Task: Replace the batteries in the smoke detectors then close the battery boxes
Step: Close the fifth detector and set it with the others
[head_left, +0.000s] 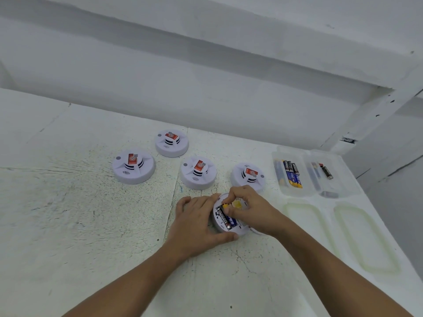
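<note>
Fingers (227,198) of right hand (248,208) pinching battery (225,220), left hand (195,221) gripping detector (218,227) rim

Two arms showed of the person: the left hand (196,223) and the right hand (249,207), both bare. The left forearm (128,277) and the right forearm (332,266) were bare too, as far as the picture's lower edge. They were slim and smooth, narrowing at the wrists. The fingers were slender, the knuckles faintly creased. The nail of the left thumb (233,236) looked short; finer detail was blurred.
</note>
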